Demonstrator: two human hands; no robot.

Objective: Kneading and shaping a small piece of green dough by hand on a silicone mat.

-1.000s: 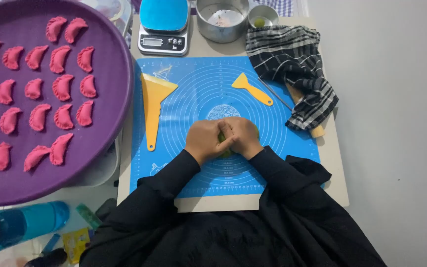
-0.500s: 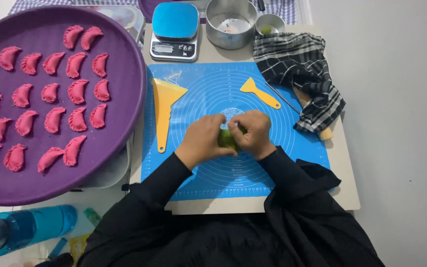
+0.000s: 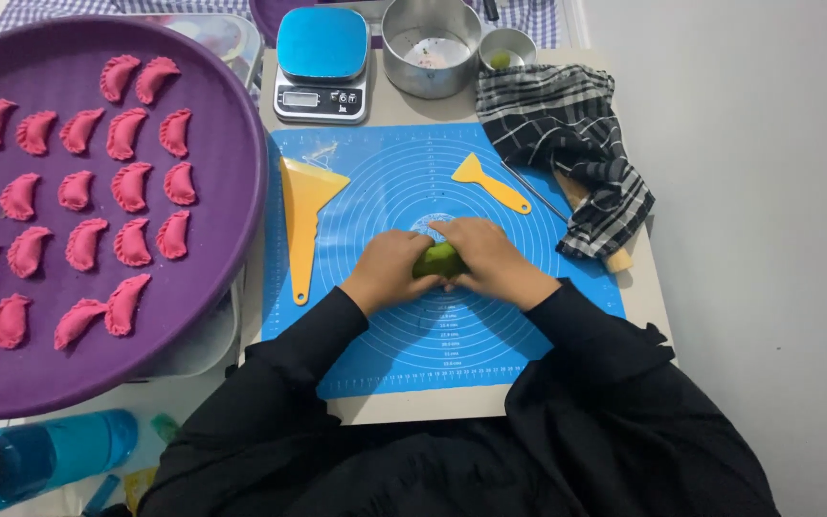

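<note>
Both hands (image 3: 442, 263) grip green dough lump (image 3: 437, 258).

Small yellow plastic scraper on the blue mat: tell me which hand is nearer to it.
Right. The right hand lies just below the small yellow plastic scraper; the left hand is farther off, lower-left of it.
</note>
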